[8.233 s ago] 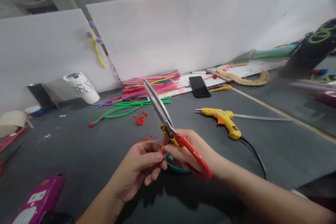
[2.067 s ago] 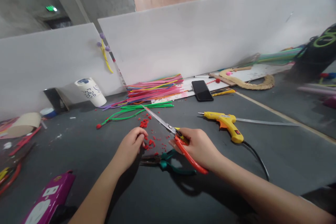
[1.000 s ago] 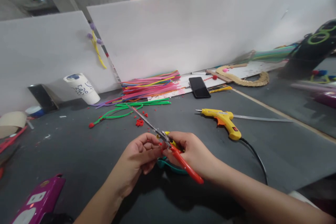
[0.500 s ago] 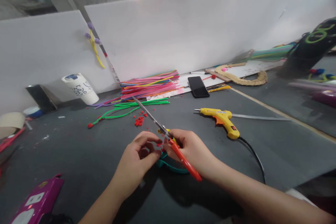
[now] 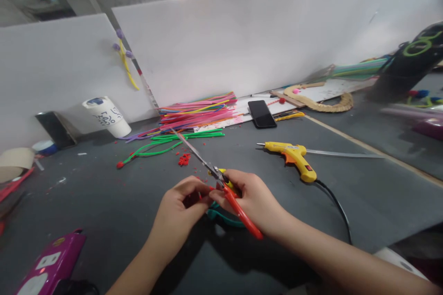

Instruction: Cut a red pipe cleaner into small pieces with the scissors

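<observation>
My right hand (image 5: 252, 196) is closed around a pair of scissors with a red handle (image 5: 244, 214). Their long metal blades (image 5: 194, 148) point up and to the left, away from me. A yellow part shows by my right fingers, and a teal loop (image 5: 224, 219) hangs under the hand; how it joins the scissors is hidden. My left hand (image 5: 180, 207) is closed in a pinch, its fingertips meeting those of my right hand at a small red piece (image 5: 212, 189). On the table just beyond the blades lies a little pile of red bits (image 5: 184, 160).
A yellow glue gun (image 5: 290, 156) lies to the right, its cord running toward me. Farther back are green stems (image 5: 162, 152), a bundle of coloured pipe cleaners (image 5: 197, 113), a phone (image 5: 262, 114) and a white cup (image 5: 106, 116). A purple power strip (image 5: 51, 260) sits front left.
My fingertips have come together, the left ones closing toward the right around the small red piece. The scissors have shifted only slightly in my right hand.
</observation>
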{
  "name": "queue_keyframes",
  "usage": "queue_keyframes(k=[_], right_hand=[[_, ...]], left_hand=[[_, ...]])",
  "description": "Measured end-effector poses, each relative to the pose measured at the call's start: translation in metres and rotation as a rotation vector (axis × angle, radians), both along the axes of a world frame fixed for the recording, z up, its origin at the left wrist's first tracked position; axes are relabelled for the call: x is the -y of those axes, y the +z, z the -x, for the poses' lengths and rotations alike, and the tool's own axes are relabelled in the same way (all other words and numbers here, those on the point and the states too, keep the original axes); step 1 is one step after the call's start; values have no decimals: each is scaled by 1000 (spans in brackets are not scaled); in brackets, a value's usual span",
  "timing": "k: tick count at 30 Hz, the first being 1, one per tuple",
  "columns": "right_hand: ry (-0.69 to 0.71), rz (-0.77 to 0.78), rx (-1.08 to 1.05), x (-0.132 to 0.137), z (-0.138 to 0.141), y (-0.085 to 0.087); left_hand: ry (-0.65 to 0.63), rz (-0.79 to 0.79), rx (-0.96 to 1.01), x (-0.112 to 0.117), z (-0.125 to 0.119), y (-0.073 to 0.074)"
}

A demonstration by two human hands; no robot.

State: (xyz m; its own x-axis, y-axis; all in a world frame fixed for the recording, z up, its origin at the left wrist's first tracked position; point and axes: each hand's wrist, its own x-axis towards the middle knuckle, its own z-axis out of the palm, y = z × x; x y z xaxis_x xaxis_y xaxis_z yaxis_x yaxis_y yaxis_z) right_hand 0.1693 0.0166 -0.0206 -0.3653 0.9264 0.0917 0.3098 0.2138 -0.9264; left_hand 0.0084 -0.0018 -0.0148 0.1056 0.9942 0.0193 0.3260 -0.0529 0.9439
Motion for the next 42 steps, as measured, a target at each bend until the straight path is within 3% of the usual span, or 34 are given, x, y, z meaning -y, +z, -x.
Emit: queue_keyframes(k=[6,13,27,42], right_hand=[[-36,-189,356,-1,-10,7],[-39,-339,653,6,-12,2],[-12,-476,699,8,-14,-5],[6,-469,767,9,-13,-6]], left_hand=[[193,156,455,-4,11,1],[305,-5,680,-1,9,9],[333,-68,782,0,9,11],[339,-26,764,1,9,13]])
